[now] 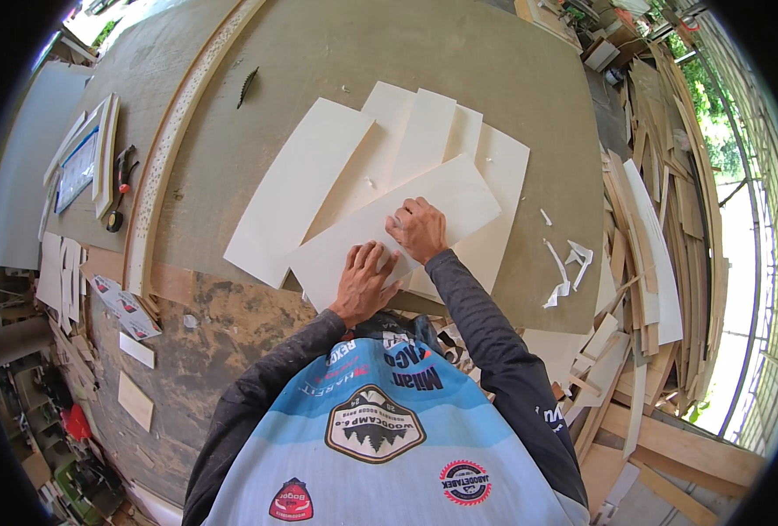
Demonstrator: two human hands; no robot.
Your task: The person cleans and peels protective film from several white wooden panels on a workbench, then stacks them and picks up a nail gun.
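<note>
A white rectangular panel [468, 195] lies aslant on top of several other white panels near the table's front edge. My left hand [364, 285] rests on its near left part, fingers spread over the surface. Just to the right and a little farther away, my right hand [418, 230] presses against the same panel with its fingers curled together. Whatever is inside that grip is hidden. Beneath and behind fan out the other panels, among them a broad white panel [299, 184] on the left and a narrower white panel [426, 131] at the back.
Curled white scraps [557, 273] lie right of the panels on the greenish-brown table [345, 44]. A long pale strip [168, 131] runs along the left, with a red-and-black tool [124, 171] and a tape measure [114, 220] beyond it. Stacked boards [670, 175] stand at the right.
</note>
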